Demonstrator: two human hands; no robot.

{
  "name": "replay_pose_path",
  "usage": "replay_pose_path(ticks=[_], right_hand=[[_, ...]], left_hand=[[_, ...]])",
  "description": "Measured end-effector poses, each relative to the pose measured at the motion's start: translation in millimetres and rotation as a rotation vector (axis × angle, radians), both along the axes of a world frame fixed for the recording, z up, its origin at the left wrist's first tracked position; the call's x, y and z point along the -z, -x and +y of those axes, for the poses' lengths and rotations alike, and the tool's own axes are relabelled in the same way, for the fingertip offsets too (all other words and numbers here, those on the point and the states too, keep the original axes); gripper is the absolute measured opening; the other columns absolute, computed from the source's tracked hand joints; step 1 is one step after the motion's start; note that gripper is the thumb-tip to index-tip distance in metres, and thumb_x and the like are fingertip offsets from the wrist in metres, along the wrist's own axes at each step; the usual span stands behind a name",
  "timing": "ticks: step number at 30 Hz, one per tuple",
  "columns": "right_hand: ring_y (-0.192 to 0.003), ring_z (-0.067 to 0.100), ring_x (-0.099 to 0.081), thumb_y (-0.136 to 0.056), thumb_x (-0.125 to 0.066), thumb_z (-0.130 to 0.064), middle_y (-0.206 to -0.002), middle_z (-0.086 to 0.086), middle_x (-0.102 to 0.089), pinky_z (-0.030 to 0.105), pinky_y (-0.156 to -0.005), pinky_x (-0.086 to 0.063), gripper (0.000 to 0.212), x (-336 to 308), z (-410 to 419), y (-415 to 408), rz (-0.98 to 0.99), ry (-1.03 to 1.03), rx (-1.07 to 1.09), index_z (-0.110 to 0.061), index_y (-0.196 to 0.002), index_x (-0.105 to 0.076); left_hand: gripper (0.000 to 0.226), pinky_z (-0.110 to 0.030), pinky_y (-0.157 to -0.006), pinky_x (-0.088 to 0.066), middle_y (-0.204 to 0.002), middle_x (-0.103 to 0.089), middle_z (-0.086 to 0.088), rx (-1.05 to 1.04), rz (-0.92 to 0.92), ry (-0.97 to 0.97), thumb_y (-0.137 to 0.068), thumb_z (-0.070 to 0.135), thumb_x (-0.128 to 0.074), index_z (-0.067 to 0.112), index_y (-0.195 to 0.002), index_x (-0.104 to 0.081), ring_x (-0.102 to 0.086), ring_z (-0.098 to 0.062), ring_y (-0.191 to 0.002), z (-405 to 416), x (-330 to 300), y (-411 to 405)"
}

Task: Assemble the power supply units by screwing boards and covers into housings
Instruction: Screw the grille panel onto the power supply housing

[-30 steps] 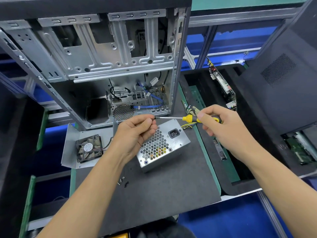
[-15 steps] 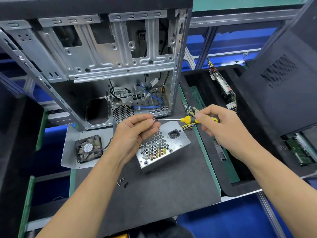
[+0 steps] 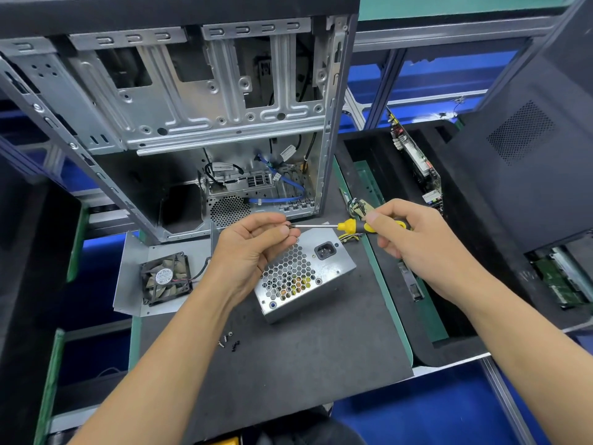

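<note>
A silver power supply unit (image 3: 308, 277) with a honeycomb grille and a black socket lies on the dark mat. Above it, my right hand (image 3: 414, 242) grips the yellow-and-black handle of a screwdriver (image 3: 349, 225), whose shaft points left. My left hand (image 3: 253, 245) pinches something small at the screwdriver's tip; it is too small to make out. A metal cover plate with a black fan (image 3: 165, 279) lies to the left of the unit. A few loose screws (image 3: 229, 341) rest on the mat in front of it.
An open silver computer case (image 3: 192, 107) stands behind the mat (image 3: 288, 364), with blue cables inside. On the right a black foam tray (image 3: 385, 175) holds circuit boards, and a dark perforated panel (image 3: 519, 155) leans beyond it.
Both hands stay together over the unit and have shifted very slightly. The screwdriver tip remains at my left fingertips.
</note>
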State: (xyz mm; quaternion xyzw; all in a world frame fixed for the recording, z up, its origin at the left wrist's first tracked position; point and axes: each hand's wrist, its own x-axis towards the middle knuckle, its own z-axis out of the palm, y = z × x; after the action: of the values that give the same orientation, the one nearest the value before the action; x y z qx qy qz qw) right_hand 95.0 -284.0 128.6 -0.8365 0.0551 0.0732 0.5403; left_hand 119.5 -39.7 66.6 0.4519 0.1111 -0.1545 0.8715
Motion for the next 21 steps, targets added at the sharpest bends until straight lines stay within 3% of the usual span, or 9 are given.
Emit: replay_pose_path(ticks=[8,18,21], right_hand=[[-0.052,0.011,-0.041,-0.094,-0.062,-0.041,-0.059,0.001,-0.055,0.013,-0.05,-0.039,0.035,-3.9,-0.2,-1.3,0.031,-0.047,0.011,-0.013,-0.073,-0.068],[-0.047,0.012,-0.038,-0.09,-0.065,-0.048,-0.055,0.002,-0.053,0.026,-0.053,-0.035,0.037,-6.1,-1.2,-6.5,0.052,-0.023,0.032,-0.015,-0.072,-0.07],[-0.044,0.013,-0.038,-0.087,-0.072,-0.038,-0.057,0.004,-0.056,0.02,-0.043,-0.032,0.023,-4.5,-2.4,-8.5,0.131,-0.242,0.072,-0.015,-0.081,-0.069]], left_hand=[[0.023,-0.023,-0.068,-0.06,-0.088,-0.076,-0.019,0.014,-0.041,-0.025,-0.066,-0.003,-0.077,0.01,-0.084,-0.08,-0.076,-0.026,-0.082,-0.9,3.8,0.7],[0.021,-0.023,-0.073,-0.059,-0.089,-0.076,-0.02,0.031,-0.116,-0.115,-0.067,0.001,-0.079,0.01,-0.087,-0.08,-0.076,-0.027,-0.085,-3.3,2.7,2.9],[0.02,-0.024,-0.075,-0.059,-0.09,-0.076,-0.02,0.036,-0.171,-0.167,-0.069,0.004,-0.079,0.012,-0.088,-0.079,-0.075,-0.028,-0.087,-1.9,1.0,3.0]])
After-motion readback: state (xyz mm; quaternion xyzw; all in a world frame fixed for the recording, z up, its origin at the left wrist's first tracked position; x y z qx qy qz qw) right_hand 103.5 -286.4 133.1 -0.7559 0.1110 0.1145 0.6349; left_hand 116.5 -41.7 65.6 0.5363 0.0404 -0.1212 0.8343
